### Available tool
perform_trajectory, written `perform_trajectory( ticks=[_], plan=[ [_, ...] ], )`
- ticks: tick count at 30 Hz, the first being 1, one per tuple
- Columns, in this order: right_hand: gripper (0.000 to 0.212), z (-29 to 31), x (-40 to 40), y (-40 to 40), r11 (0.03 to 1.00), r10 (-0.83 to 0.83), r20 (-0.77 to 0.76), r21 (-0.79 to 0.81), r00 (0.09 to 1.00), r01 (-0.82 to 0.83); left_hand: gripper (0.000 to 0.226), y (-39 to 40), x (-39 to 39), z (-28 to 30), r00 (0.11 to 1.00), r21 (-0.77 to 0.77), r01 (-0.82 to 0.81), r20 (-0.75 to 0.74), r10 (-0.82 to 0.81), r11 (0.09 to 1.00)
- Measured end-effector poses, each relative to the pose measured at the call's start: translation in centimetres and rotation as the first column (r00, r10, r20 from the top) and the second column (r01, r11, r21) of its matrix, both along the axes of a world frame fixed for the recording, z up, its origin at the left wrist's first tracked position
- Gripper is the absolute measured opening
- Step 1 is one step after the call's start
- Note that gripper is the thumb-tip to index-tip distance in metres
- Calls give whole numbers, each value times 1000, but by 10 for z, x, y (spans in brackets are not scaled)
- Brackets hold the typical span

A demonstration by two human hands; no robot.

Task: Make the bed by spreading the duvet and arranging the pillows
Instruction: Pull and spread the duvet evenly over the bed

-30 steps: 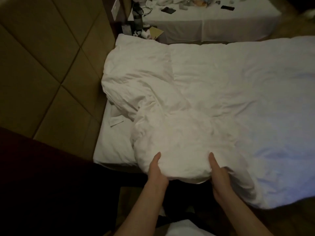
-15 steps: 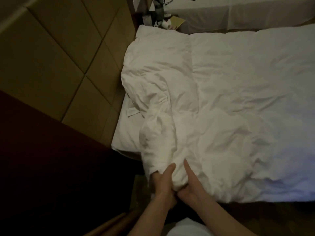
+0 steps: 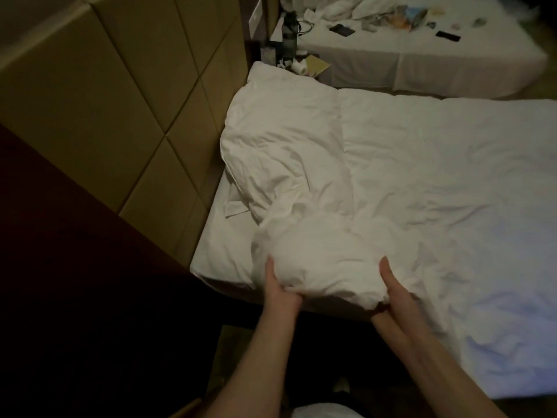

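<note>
While bunched, duvet [image 3: 376, 182] between hands [image 3: 334, 289]

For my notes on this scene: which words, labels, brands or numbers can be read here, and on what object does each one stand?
None can be read.
Bottle on the nightstand: any label is too dark and blurred.
Packets on the far bed: print too small.
Duvet: plain white, no text.

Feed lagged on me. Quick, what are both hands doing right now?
Left hand: grips the bunched near edge of the duvet, thumb on top.
Right hand: grips the same bunch from the other side, thumb on top.
</note>
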State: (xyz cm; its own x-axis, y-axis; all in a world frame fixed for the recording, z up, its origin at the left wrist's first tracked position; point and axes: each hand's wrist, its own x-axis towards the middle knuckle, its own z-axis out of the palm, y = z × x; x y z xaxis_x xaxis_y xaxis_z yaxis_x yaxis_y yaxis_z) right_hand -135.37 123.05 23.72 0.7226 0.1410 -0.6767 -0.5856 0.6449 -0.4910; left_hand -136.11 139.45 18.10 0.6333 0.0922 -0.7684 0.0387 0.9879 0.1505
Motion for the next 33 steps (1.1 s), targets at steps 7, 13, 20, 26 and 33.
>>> perform_trajectory(
  ticks=[7,13,20,26,33],
  plan=[
    [58,-28,-24,90,982,161,24,92,987,-162,63,45,0,49,994,775,-6,-67,92,631],
    [59,-32,-8,154,964,138,-154,249,978,-97,41,71,-51,27,986,543,-38,-114,119,839],
    [79,-33,-31,190,993,-49,-184,96,982,67,96,67,-50,3,984,-229,173,3,-177,958],
    [54,-16,-5,176,997,69,34,-22,997,-68,69,150,-6,9,999,229,-4,35,-4,973],
    [49,-1,7,240,950,265,8,167,964,-262,49,180,-24,68,997,792,-30,-19,74,610]
  ],
)
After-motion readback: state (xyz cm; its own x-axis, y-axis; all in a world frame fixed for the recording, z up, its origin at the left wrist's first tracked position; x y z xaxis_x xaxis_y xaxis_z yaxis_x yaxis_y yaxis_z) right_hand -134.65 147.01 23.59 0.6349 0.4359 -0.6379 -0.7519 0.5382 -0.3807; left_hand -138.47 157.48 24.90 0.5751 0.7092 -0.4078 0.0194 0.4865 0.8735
